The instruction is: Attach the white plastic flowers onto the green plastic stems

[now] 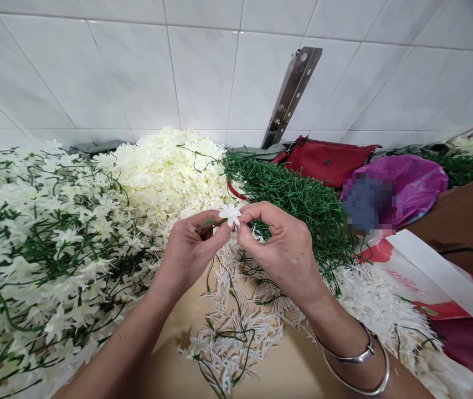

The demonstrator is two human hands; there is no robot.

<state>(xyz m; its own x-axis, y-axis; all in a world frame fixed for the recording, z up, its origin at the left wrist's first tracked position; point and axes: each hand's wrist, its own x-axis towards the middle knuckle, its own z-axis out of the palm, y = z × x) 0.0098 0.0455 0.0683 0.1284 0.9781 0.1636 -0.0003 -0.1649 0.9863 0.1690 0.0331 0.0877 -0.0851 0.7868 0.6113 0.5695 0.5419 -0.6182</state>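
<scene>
Both hands meet over the middle of the table around a small white artificial flower. My left hand is closed, pinching the flower from its left side, and a bit of green stem shows between the fingers. My right hand is closed too, thumb and forefinger pressed at the flower's right edge. What lies exactly between the right fingertips is hidden. Below the hands, thin white stamen pieces are strewn on the tan tabletop among a few green stems.
Finished-looking white flowers on green stems heap up at left. Behind are loose cream petals and green stems. A red purse, purple plastic bag, paper bag and more white pieces lie right. A metal bracket crosses the tiled wall.
</scene>
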